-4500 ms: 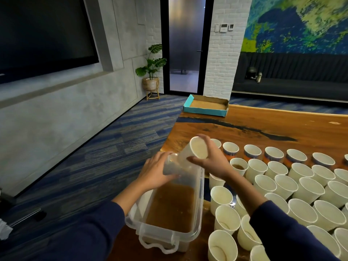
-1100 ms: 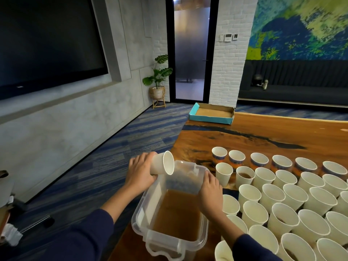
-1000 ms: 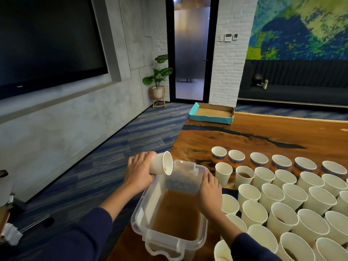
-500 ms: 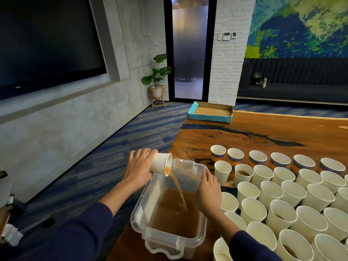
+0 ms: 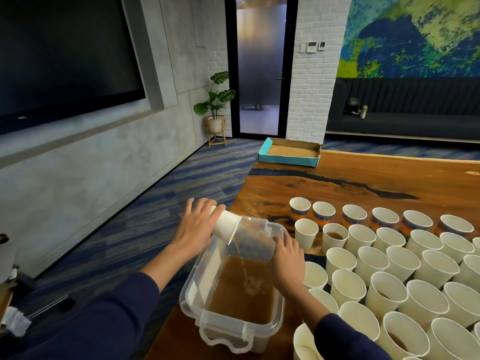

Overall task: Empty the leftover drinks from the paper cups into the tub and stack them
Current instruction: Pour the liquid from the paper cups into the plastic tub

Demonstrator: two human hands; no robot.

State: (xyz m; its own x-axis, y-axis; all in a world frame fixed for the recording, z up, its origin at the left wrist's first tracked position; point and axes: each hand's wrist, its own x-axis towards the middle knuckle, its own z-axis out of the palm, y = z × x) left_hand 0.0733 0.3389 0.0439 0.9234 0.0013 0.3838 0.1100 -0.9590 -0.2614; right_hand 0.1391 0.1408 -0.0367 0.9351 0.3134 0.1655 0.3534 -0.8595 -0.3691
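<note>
My left hand (image 5: 193, 229) grips a white paper cup (image 5: 226, 226), tipped mouth-down over the far left corner of the clear plastic tub (image 5: 191, 302). A thin brown stream falls from the cup into the brown liquid (image 5: 241, 294) that fills the tub's bottom. My right hand (image 5: 287, 261) holds the tub's right rim, fingers over the edge. Several white paper cups (image 5: 397, 263) stand in rows on the wooden table to the right; one of these cups (image 5: 335, 236) shows brown drink inside.
The wooden table (image 5: 337, 185) ends just left of the tub, with blue carpet (image 5: 155, 216) below. A teal cardboard tray (image 5: 289, 152) lies at the table's far corner. A potted plant (image 5: 215, 110) stands by the glass door.
The cup in my left hand has tipped further down and the stream has thinned. My right hand stays on the tub's rim.
</note>
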